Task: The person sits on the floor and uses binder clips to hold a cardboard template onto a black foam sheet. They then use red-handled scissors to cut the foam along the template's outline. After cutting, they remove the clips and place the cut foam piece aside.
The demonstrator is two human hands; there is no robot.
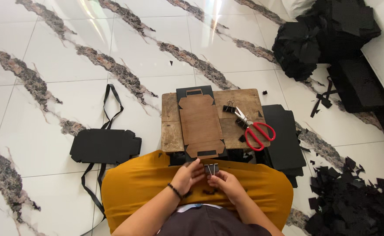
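Both my hands meet over my lap, which is covered in mustard-yellow cloth [135,183]. My left hand [186,176] and my right hand [225,183] together pinch a small black binder clip [211,168] with silver wire handles. Just beyond them a small wooden board [240,102] lies on the floor. On it rests a brown wooden template [200,124] over black sheet material. A second binder clip [229,107] and red-handled scissors [256,131] lie on the board's right half.
A cut black sheet stack with straps [105,145] lies on the white marble floor to the left. Flat black sheets [283,137] sit right of the board. Black offcuts [353,201] pile at lower right. Tall black stacks [327,35] stand at upper right.
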